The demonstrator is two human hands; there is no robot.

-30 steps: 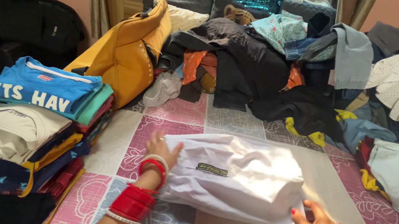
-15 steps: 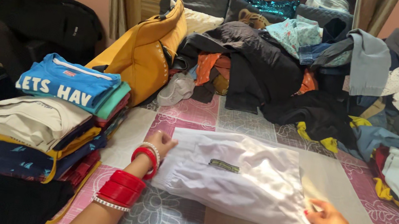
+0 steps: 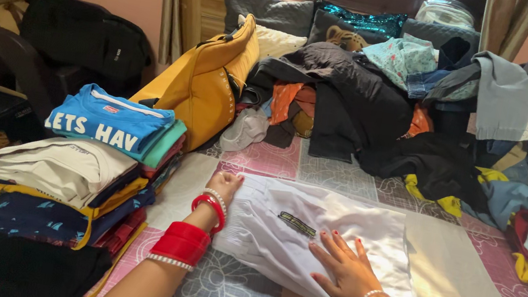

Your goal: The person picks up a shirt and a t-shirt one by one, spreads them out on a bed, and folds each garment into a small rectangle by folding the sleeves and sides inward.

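Grip: both released | left hand (image 3: 224, 185), right hand (image 3: 345, 267) flat, palms down on white garment (image 3: 306, 236)

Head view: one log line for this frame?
left hand: flat on edge of white folded garment | right hand: flat on garment | folded clothes stack: left | patterned bedsheet: underneath

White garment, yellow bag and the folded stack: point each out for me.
white garment (image 3: 307, 233), head view, on the cloth near its dark label
yellow bag (image 3: 207, 86), head view, on its broad side panel
folded stack (image 3: 109, 124), head view, on the blue shirt on top
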